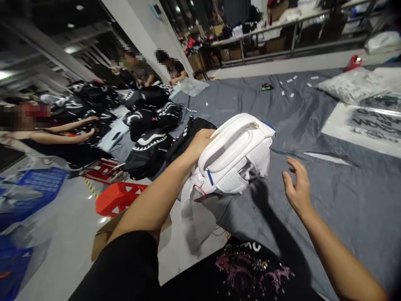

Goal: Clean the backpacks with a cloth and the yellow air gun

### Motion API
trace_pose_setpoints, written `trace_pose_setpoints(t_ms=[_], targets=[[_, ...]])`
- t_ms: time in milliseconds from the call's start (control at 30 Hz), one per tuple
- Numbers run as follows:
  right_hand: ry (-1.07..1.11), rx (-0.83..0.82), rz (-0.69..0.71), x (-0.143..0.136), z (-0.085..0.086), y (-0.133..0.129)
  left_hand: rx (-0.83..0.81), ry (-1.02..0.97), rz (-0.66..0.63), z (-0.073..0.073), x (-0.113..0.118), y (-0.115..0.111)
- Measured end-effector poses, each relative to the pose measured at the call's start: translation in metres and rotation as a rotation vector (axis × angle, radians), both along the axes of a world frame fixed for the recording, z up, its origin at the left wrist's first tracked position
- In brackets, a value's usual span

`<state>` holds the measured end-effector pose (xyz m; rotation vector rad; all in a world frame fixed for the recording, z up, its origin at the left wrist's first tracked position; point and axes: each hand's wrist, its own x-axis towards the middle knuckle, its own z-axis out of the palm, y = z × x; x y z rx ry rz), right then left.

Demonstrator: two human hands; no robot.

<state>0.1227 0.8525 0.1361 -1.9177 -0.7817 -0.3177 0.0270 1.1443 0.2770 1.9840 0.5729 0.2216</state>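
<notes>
A white backpack (238,146) with an open zipped top, a blue zip pull and padded straps is at the near edge of the grey-covered table (328,200). My left hand (202,144) grips its far left side; the fingertips are hidden behind the bag. White strap webbing dangles below it over the table edge. My right hand (297,186) is in the air over the cloth, to the right of the backpack and apart from it. Its fingers are spread with nothing in them. Black bags with a shark-mouth print (150,148) lie just beyond my left arm.
A red plastic stool (115,198) and blue crates (40,188) stand at the left. A co-worker's arms (69,131) reach toward the black bags; other people sit farther back. A plastic-wrapped bundle (354,85), a red tape dispenser (354,62) and small white tags lie at the right.
</notes>
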Motion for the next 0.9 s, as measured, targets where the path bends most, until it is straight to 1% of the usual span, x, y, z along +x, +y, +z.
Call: trace_pose_setpoints(t_ms=[33, 67, 133, 167, 233, 267, 333, 433, 467, 533, 600, 633, 700, 800, 833, 900], targets=[[-0.068, 0.019, -0.020, -0.001, 0.017, 0.004, -0.058, 0.008, 0.006, 0.006, -0.002, 0.000], [-0.127, 0.031, -0.033, -0.003, 0.032, 0.009, -0.098, 0.009, 0.009, 0.008, -0.003, 0.000], [-0.215, 0.043, -0.025, -0.005, 0.055, 0.017, -0.151, -0.007, 0.014, 0.006, -0.005, -0.002], [-0.246, 0.040, -0.004, -0.005, 0.063, 0.021, -0.167, -0.015, 0.018, 0.003, -0.005, -0.002], [-0.273, 0.016, 0.048, -0.002, 0.069, 0.028, -0.184, -0.024, 0.024, -0.004, -0.003, 0.001], [-0.266, -0.009, 0.080, -0.001, 0.068, 0.031, -0.199, -0.030, 0.024, -0.007, -0.001, 0.004], [-0.202, -0.071, 0.138, 0.002, 0.061, 0.038, -0.260, -0.080, 0.016, -0.009, 0.001, 0.011], [-0.070, -0.149, 0.199, 0.000, 0.042, 0.048, -0.349, -0.216, -0.027, -0.003, -0.005, 0.017], [-0.046, -0.160, 0.213, -0.003, 0.037, 0.053, -0.333, -0.239, -0.056, 0.000, -0.010, 0.017], [-0.031, -0.175, 0.254, -0.012, 0.028, 0.063, -0.220, -0.213, -0.100, 0.008, -0.019, 0.013], [-0.013, -0.173, 0.294, -0.020, 0.019, 0.076, -0.079, -0.142, -0.095, 0.012, -0.025, 0.012], [0.011, -0.168, 0.306, -0.022, 0.013, 0.082, -0.021, -0.109, -0.071, 0.012, -0.026, 0.014], [0.121, -0.152, 0.290, -0.023, 0.001, 0.090, 0.059, -0.076, 0.010, 0.008, -0.023, 0.022], [0.378, -0.150, 0.233, -0.026, -0.016, 0.091, 0.108, -0.111, 0.123, -0.007, -0.018, 0.047], [0.428, -0.137, 0.235, -0.031, -0.017, 0.089, 0.101, -0.132, 0.147, -0.012, -0.017, 0.057], [0.444, -0.081, 0.311, -0.047, -0.013, 0.084, 0.060, -0.162, 0.174, -0.021, -0.016, 0.074]])
